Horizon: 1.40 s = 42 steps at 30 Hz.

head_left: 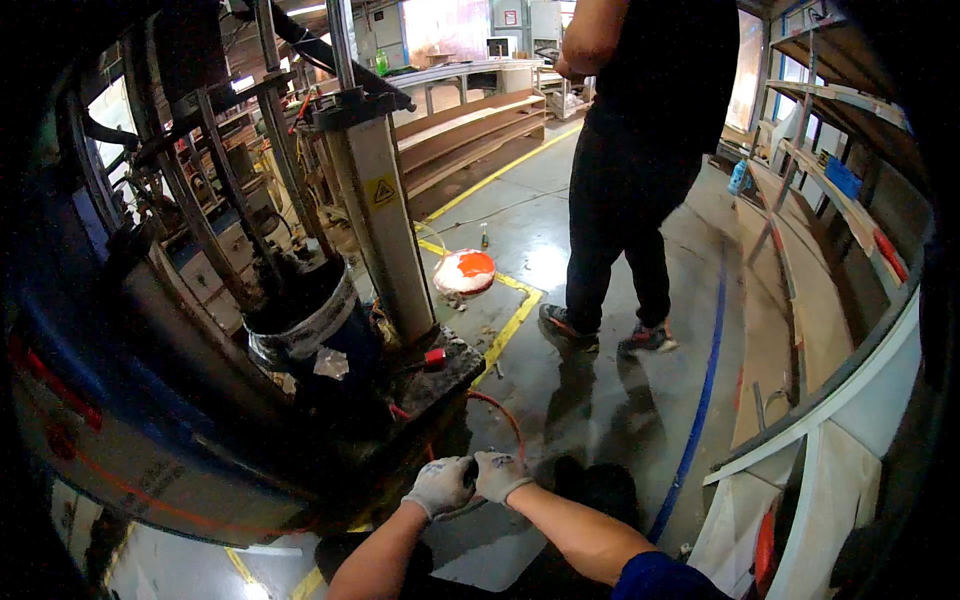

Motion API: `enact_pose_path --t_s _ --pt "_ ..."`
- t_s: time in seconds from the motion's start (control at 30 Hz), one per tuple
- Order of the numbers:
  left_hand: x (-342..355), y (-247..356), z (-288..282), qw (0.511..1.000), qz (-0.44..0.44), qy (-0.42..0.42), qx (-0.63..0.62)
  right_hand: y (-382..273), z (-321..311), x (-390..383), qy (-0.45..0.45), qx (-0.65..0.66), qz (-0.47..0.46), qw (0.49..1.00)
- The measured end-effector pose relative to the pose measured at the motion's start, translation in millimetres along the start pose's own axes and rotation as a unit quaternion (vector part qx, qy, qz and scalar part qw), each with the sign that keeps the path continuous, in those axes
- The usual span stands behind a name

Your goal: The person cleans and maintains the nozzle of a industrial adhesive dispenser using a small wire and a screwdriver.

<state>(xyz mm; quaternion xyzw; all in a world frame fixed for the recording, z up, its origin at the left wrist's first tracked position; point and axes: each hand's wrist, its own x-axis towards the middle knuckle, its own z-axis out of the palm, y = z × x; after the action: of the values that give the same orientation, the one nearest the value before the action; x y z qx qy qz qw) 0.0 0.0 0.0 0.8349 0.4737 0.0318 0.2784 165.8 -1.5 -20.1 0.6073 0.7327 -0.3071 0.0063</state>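
Observation:
My left hand [443, 487], in a pale grey glove, is closed low in the middle of the view around something dark that I cannot make out. Close to its right is my right hand [498, 474], gloved the same way, its fingers curled down over what may be the same hidden thing. A red-orange hose [510, 418] runs down behind my hands from the dark machine base [440, 380]. On that base stand a grey metal column [380, 270] and a dark drum [325, 380] with a grimy rim.
A co-worker in black [610, 230] stands ahead. An orange-and-white pail [464, 271] sits beside a yellow floor line [512, 330]. Shelving [850, 200] lines the right side, past a blue floor line [700, 410]. Benches [470, 125] stand at the back.

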Motion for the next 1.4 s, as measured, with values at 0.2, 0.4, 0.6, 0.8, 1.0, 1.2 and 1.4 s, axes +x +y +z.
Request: enact_pose_path --t_s 0.2,0.4,0.6,0.8,1.0,1.2,1.4 --pt "14.2 16.5 3.9 0.996 -0.002 -0.054 0.071 47.0 50.1 27.3 0.007 0.098 0.009 0.995" --pt "-8.5 -4.2 -1.4 0.999 -0.010 0.013 0.036 -4.8 11.5 7.4 -0.037 -0.034 -0.015 0.999" --pt "1.0 -0.5 5.3 0.998 0.006 0.034 0.050 1.5 3.8 -3.5 0.050 0.017 -0.027 0.998" --pt "-0.6 -1.3 3.3 0.999 0.008 0.025 0.044 3.0 12.0 1.3 0.054 0.011 -0.020 0.998" --pt "4.5 -9.9 7.5 0.999 -0.007 -0.008 0.039 4.8 19.2 5.5 0.082 0.018 -0.021 0.996" --pt "-4.5 -1.5 2.5 0.998 0.017 0.044 0.047 -4.3 0.8 -0.6 0.005 0.009 0.011 1.000" --pt "-2.2 -2.5 6.1 0.999 0.023 0.041 0.008 0.6 7.7 5.4 -0.009 0.001 0.003 1.000"
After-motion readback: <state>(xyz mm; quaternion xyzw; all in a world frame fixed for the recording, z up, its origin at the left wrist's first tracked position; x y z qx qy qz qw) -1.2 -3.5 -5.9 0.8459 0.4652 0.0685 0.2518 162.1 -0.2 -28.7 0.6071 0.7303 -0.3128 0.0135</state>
